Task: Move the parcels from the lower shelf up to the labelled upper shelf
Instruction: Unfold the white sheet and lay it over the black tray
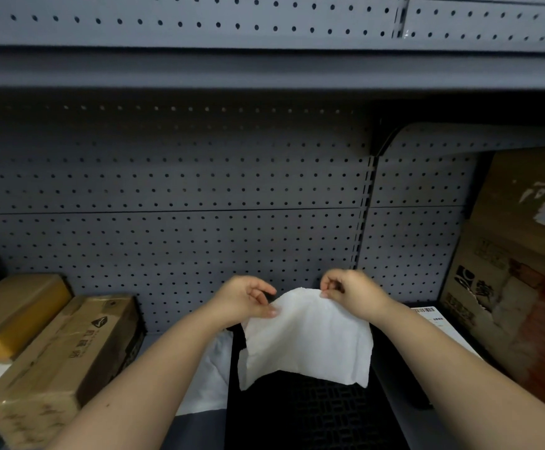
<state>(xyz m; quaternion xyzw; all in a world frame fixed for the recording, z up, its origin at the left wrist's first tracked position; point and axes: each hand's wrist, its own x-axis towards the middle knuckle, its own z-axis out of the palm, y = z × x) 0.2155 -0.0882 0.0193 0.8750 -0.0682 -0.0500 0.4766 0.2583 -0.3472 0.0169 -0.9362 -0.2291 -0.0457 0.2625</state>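
Observation:
A soft white parcel bag [310, 339] hangs in front of me over the lower shelf. My left hand [245, 298] pinches its upper left edge and my right hand [352, 292] pinches its top right corner. Below it lies a black parcel [313, 414] with a woven texture. Another white bag [211, 375] lies flat to its left, partly hidden by my left forearm. The upper shelf's front edge [264, 71] runs across the top of the view; no label shows on it.
A long brown carton [66, 362] and a yellow-taped box [14, 316] sit at the left. A large worn cardboard box [524, 271] stands at the right, with a labelled white parcel [436, 319] beside it. Grey pegboard [199, 196] backs the shelf.

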